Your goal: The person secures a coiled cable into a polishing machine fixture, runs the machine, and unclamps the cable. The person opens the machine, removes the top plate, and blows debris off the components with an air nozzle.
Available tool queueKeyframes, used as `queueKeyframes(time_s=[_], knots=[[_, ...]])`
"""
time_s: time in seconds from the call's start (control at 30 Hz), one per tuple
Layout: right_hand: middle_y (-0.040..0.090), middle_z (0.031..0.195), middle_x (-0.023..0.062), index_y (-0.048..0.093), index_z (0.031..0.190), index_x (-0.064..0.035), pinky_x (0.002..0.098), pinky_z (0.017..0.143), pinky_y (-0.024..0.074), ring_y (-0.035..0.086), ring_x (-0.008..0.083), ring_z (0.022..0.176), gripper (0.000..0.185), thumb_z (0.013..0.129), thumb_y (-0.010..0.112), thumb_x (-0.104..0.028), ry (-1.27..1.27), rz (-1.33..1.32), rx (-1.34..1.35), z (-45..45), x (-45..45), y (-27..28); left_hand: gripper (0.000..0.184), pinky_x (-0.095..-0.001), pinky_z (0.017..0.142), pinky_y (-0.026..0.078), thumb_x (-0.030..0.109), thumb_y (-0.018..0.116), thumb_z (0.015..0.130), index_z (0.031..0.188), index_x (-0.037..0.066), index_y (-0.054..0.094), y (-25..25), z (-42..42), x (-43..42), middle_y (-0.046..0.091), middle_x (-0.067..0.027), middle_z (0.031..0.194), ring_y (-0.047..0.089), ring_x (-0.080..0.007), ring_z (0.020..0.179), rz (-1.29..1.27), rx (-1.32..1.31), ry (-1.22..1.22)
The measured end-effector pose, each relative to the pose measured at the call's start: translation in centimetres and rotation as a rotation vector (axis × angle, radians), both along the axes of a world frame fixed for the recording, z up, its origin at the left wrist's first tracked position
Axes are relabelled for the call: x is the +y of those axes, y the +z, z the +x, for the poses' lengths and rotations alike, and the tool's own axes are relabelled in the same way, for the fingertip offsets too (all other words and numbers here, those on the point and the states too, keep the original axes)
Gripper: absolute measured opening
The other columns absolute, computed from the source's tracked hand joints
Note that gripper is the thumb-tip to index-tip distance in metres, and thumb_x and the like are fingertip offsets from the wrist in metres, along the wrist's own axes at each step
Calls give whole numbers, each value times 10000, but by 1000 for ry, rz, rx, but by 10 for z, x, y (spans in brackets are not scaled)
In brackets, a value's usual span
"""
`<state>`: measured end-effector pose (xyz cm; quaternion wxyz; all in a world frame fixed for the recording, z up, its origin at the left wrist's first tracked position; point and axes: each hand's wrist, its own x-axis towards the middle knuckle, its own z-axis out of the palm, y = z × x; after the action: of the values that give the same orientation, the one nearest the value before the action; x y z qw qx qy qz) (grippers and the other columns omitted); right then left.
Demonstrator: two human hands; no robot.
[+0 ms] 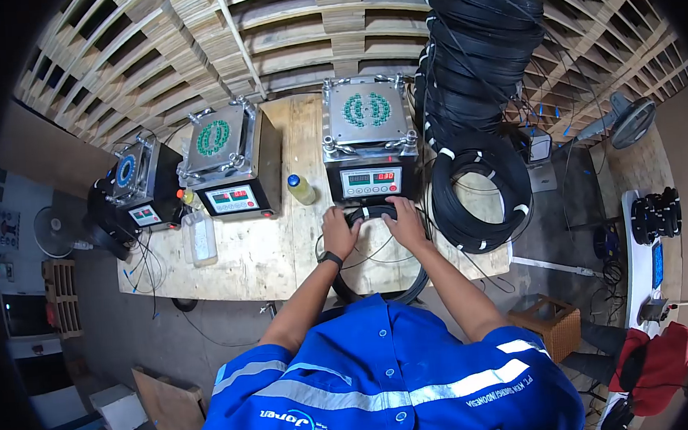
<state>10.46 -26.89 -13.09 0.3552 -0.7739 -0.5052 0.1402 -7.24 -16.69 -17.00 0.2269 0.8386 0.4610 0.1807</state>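
Note:
A coil of black cable point(378, 211) with a white tie lies at the table's front, its far side close to the middle machine. My left hand point(341, 232), with a dark band at the wrist, is closed around the coil's far left part. On the far right part, my right hand point(406, 225) grips the same coil, fingers curled over it. The coil's near side hangs by the table edge against my blue shirt. Just beyond my hands stands the middle machine point(369, 142), with a lit red display and a metal top holding green pieces in a ring.
Two similar machines, one point(230, 163) with green pieces and another point(141, 184) with a blue ring, stand left. A blue-capped bottle point(301, 189) and a clear tray point(200, 239) sit on the wooden table point(284, 258). Stacked black cable coils point(476, 57) rise at right.

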Motion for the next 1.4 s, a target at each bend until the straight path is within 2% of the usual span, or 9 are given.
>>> queueKeyframes(time_s=[0.13,0.23,0.33,0.53,0.67,0.8,0.97,1.13,1.4], knots=[[546,1210,129,527,1274,-71,404,1004,415,476,332,1178,469,823,657,-80,94,-107,-100,7,-8,-25,610,-486,911,436,351,647,854,1333,23,457,-31,-6,-1,531,-152,1195,505,-323,1138,-28,234,-133],[542,1216,122,540,1278,-63,415,1007,417,476,339,1164,451,831,579,-23,121,-126,-159,8,-5,-36,498,-448,838,462,135,572,860,1334,49,447,-33,-12,2,541,-134,1125,530,-310,1065,86,362,-231],[540,1224,135,549,1272,-65,427,988,419,475,351,1150,435,843,520,5,58,-131,-187,2,-14,-50,469,-450,831,448,94,532,876,1333,45,441,-32,-22,-4,540,-142,1123,525,-322,1056,76,345,-270],[515,1236,121,494,1337,-89,442,957,419,484,340,1097,554,801,631,-65,100,-269,-208,-6,-34,-44,556,-422,819,434,93,539,831,1373,56,416,-31,-38,-22,529,-125,1102,521,-297,1031,90,296,-272],[498,1278,132,484,1363,-91,489,958,412,454,330,1171,636,777,710,-192,120,-439,-295,0,-5,-28,502,-455,817,484,120,481,899,1384,35,383,-22,-37,-12,534,-151,1143,536,-325,1051,38,435,-377],[503,1281,139,521,1320,-79,490,968,412,440,333,1219,565,800,689,-223,228,-455,-420,-3,6,-59,392,-477,757,547,179,485,936,1312,97,413,-24,-23,-5,540,-168,1129,568,-369,1025,-81,503,-340],[522,1221,153,545,1255,-103,483,917,469,517,365,1139,489,805,695,-221,254,-513,-267,2,8,-63,309,-507,767,545,281,530,948,1225,176,441,-20,-12,-5,544,-184,1120,567,-410,1021,-220,490,-209],[548,1201,151,584,1259,-136,439,922,478,570,367,1068,487,797,720,-208,339,-436,-111,12,-11,-56,366,-495,778,526,168,488,924,1286,193,436,-25,-24,-29,543,-173,1118,552,-369,1046,-132,532,-163],[618,1065,222,569,1287,-135,448,890,485,610,397,989,474,843,667,-269,393,-424,-90,-20,-16,-30,372,-494,814,481,173,437,953,1322,209,414,-2,-65,-34,600,-187,1062,618,-356,978,-218,504,-151]])
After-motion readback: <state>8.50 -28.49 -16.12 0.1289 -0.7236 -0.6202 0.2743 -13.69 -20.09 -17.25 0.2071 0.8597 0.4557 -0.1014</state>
